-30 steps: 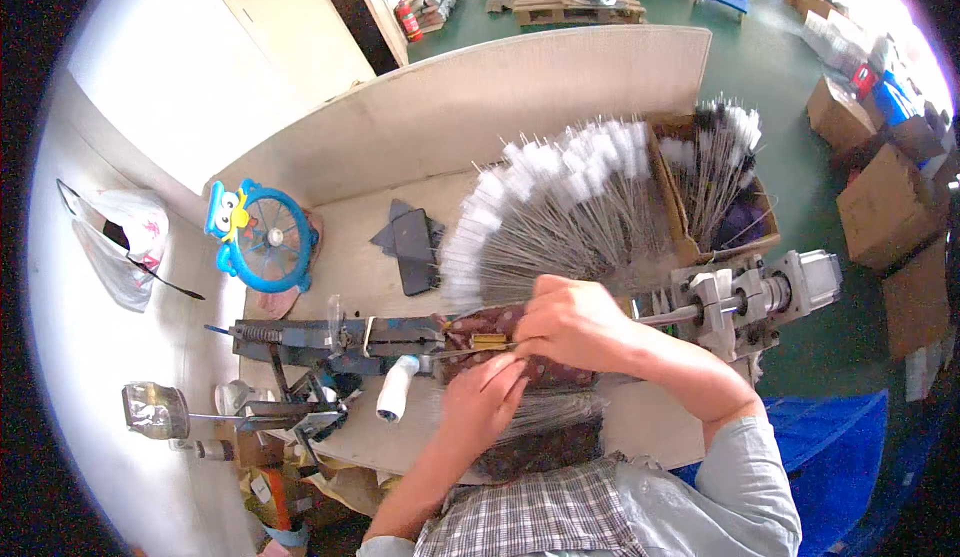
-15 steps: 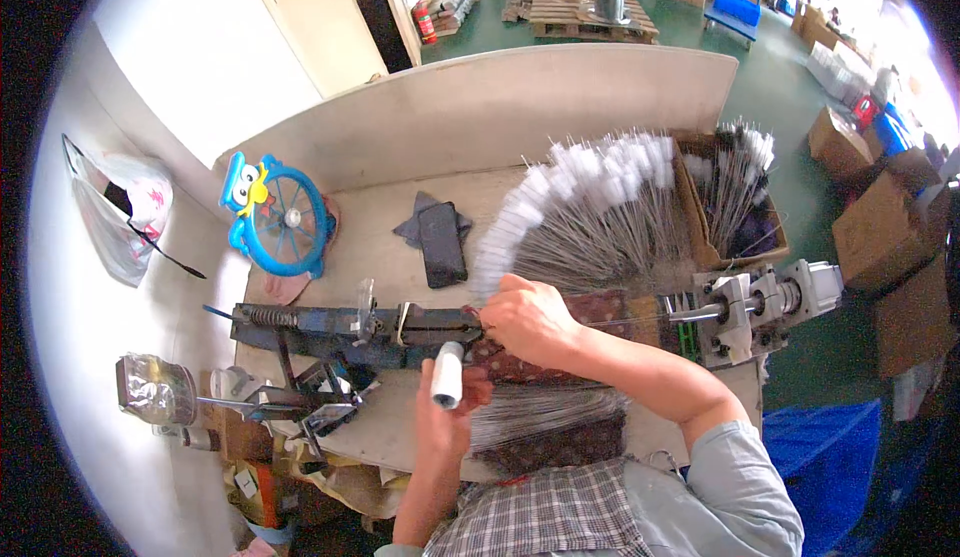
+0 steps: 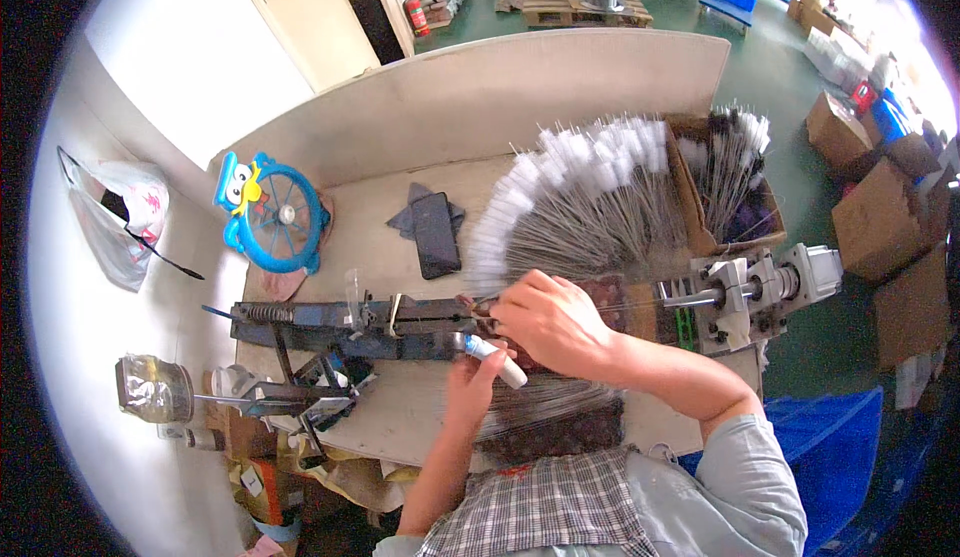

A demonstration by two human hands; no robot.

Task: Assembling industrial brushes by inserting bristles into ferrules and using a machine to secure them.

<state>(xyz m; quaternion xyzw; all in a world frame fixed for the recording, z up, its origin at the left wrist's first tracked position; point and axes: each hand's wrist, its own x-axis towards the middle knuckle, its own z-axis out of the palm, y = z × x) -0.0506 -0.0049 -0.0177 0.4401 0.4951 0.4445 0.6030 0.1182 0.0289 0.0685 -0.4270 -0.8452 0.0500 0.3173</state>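
My left hand (image 3: 472, 385) is closed around a white cylindrical handle (image 3: 500, 362) with a bluish end, which joins the front of a dark metal machine bed (image 3: 420, 342). Just beyond it, my right hand (image 3: 550, 322) bends over the right end of that bed. Its fingers are pinched together, and what lies between them is hidden. Thin wires run to the right from there toward a metal spindle unit (image 3: 725, 297). Behind my right hand fans a big pile of white-bristled wire brushes (image 3: 590, 187). Bare wire stems (image 3: 545, 404) lie in a bundle in front of me.
A cardboard box (image 3: 690, 192) of dark and white brushes stands at the back right. A black phone (image 3: 436, 235) lies on a grey cloth, beside a blue cartoon-shaped fan (image 3: 280, 215). A low board (image 3: 470, 92) borders the bench's far side; a blue bin (image 3: 820, 457) stands at right.
The white handle has swung from pointing toward me to slanting down and right, with my left hand moving right along with it. My right hand has shifted slightly right.
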